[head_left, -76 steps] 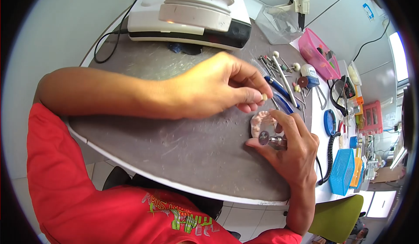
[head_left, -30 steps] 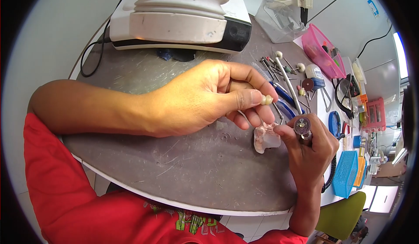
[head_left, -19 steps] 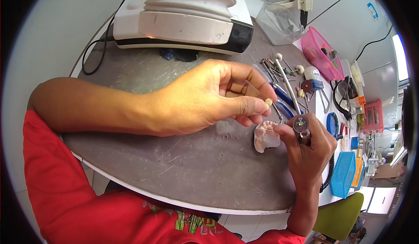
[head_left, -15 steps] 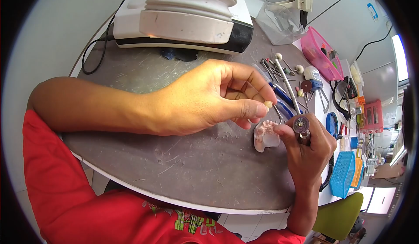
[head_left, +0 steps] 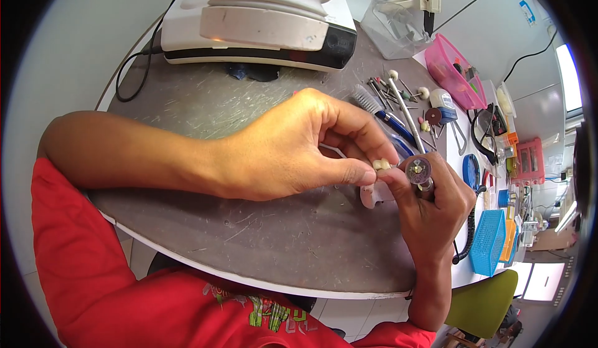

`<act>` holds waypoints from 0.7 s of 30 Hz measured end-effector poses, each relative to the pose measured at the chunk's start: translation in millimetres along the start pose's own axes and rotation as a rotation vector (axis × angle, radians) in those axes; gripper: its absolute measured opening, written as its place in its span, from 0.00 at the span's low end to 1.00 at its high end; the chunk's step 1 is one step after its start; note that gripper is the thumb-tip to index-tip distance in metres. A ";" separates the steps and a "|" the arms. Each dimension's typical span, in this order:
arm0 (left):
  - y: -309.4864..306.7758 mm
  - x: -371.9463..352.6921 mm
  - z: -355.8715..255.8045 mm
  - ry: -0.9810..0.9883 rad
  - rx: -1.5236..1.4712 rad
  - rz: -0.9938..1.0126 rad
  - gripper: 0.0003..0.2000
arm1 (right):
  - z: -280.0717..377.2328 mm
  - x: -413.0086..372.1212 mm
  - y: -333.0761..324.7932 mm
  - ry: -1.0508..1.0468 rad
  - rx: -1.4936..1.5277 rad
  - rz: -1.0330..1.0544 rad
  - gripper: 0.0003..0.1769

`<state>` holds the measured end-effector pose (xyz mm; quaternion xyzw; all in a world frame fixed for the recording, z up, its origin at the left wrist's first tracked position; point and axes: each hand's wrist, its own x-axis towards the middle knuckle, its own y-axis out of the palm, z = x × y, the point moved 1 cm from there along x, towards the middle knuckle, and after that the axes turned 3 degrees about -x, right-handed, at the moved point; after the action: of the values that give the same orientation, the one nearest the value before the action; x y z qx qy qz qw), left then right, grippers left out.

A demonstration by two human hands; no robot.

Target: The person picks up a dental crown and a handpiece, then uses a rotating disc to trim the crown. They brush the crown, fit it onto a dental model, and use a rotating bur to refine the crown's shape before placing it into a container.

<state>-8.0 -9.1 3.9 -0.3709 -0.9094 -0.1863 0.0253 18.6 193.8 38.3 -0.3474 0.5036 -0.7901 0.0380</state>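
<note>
My left hand (head_left: 293, 152) reaches in from the left, thumb and fingertips pinched on a small cream-coloured tooth piece (head_left: 381, 163). Close against it on the right, my right hand (head_left: 436, 208) grips a handpiece (head_left: 418, 170), whose round end faces the camera. The right thumb is at the tooth piece; whether it presses on it I cannot tell. Below the fingertips a pinkish-white dental cast (head_left: 372, 195) lies on the grey table (head_left: 268, 242), partly hidden by both hands. The handpiece's working tip is hidden.
A white machine with a ribbed hose (head_left: 261, 27) stands at the back. Burs, a blue-handled brush (head_left: 392, 123) and a small bottle (head_left: 442, 104) lie beyond the hands. Farther right are a pink basket (head_left: 451, 74), goggles (head_left: 484, 136) and a blue basket (head_left: 488, 242).
The right hand with the handpiece has moved slightly left and up, to the left fingertips. The tooth piece has shifted a little down and looks turned. The hands now cover more of the cast.
</note>
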 end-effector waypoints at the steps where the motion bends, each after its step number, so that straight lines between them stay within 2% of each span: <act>1: 0.3 0.4 -0.7 -0.002 0.010 0.021 0.12 | 0.0 0.0 -0.1 0.007 -0.003 0.003 0.12; 9: -5.6 1.1 0.0 -0.021 -0.045 0.001 0.13 | -0.8 1.7 0.7 -0.016 -0.003 -0.005 0.14; 14: -6.9 0.4 -1.1 -0.088 -0.020 -0.026 0.13 | -1.8 2.2 -4.5 0.011 -0.098 0.047 0.24; 16: -5.9 1.8 1.5 -0.073 -0.126 -0.060 0.13 | -4.4 1.3 -4.5 0.009 -0.117 0.053 0.25; 21: -5.2 1.2 -1.0 -0.100 -0.158 -0.121 0.13 | -5.1 1.0 1.0 -0.010 -0.125 0.043 0.28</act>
<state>-12.5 -12.0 3.4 -0.3252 -0.9128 -0.2396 -0.0606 14.6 196.8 36.7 -0.3422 0.5590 -0.7545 0.0357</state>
